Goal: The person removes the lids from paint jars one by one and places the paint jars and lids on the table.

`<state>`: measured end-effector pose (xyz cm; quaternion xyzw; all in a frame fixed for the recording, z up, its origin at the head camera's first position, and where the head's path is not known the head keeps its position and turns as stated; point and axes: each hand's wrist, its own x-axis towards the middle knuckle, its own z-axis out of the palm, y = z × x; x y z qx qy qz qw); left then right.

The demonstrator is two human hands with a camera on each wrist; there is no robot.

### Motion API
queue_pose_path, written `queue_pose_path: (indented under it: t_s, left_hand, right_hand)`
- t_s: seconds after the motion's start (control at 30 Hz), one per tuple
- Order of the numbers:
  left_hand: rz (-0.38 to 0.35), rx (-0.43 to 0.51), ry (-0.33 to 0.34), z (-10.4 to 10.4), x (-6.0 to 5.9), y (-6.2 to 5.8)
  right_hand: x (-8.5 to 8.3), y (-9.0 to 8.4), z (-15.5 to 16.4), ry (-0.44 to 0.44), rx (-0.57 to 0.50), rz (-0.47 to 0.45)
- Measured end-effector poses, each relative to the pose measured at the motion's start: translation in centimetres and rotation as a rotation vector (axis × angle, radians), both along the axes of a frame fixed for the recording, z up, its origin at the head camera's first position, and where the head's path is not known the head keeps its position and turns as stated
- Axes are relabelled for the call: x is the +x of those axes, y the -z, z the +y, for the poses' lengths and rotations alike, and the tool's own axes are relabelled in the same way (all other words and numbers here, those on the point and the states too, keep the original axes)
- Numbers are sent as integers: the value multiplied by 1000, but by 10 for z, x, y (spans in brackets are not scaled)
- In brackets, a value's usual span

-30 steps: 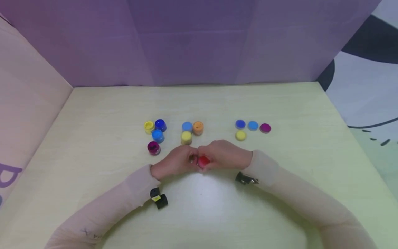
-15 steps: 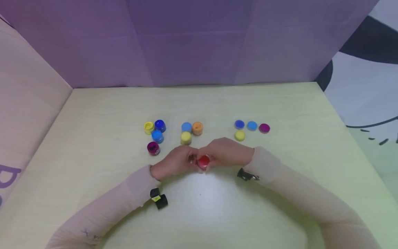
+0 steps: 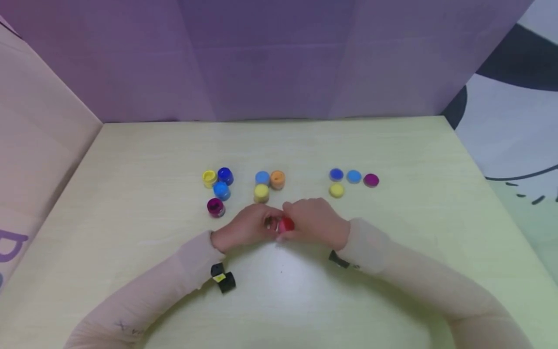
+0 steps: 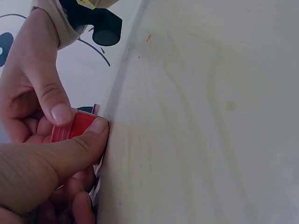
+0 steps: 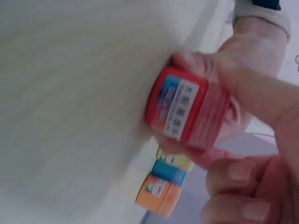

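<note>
A small red paint jar is between my two hands, low over the middle of the table. My left hand grips the jar's red body, thumb along its side in the left wrist view. My right hand pinches the jar at its translucent end, which looks like the lid. A printed barcode label faces the right wrist camera. Whether lid and body are apart cannot be seen. Just beyond my hands stand a yellow jar, a blue jar and an orange jar.
Left of these, yellow, dark blue, light blue and magenta jars stand uncovered. On the right lie loose lids: dark blue, light blue, magenta and yellow. A purple panel rises behind the table.
My right hand has turned about the red jar, first one way, then back, and its fingers have shifted on it. My left hand has stayed in place, still gripping the jar.
</note>
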<state>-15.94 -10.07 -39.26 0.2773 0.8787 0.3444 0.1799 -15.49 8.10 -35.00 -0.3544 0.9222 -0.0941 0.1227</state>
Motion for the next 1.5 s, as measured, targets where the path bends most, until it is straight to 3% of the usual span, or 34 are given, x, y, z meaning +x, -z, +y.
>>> queue_pose_path:
  t_s: [0.23, 0.6, 0.8, 0.97, 1.2, 1.5]
  left_hand:
    - [-12, -15, -3, 1, 1, -2]
    - [-31, 55, -7, -1, 1, 2]
    - [8, 31, 6, -1, 1, 3]
    - [12, 29, 15, -1, 0, 3]
    - [6, 12, 12, 0, 1, 2]
    - [-36, 42, -14, -1, 1, 1]
  right_hand:
    - [0, 2, -2, -60, -30, 35]
    - [-5, -7, 7, -217, -43, -28]
    - [-3, -9, 5, -96, -78, -77]
    - [-1, -7, 1, -11, -12, -49]
    - [-1, -4, 1, -49, -30, -54]
    - [-3, -7, 9, -173, -59, -55]
